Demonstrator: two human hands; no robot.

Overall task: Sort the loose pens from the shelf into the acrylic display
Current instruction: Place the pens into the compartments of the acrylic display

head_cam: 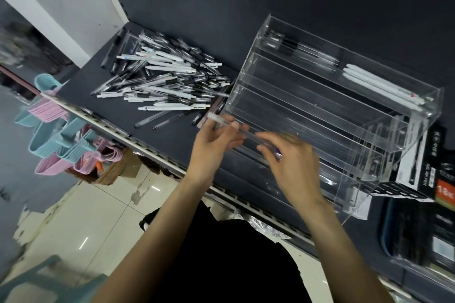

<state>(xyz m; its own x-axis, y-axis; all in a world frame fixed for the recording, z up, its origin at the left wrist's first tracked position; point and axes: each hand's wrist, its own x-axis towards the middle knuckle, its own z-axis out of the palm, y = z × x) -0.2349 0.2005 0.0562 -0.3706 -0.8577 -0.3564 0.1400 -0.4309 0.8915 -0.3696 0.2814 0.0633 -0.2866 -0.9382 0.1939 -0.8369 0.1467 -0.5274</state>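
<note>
Dark shelf (93,86): pen pile (162,79) beside acrylic display (320,115)

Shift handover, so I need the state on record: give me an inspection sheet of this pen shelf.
Surface: dark shelf.
Job's things: pen pile left of the acrylic display; top tier holds black pens and white pens, lower tiers look empty.
Clutter: pen boxes at right.
Grippers: left hand and right hand hold one clear pen.
Cables: nothing seen.
Surroundings: pastel hangers, tiled floor.
</note>
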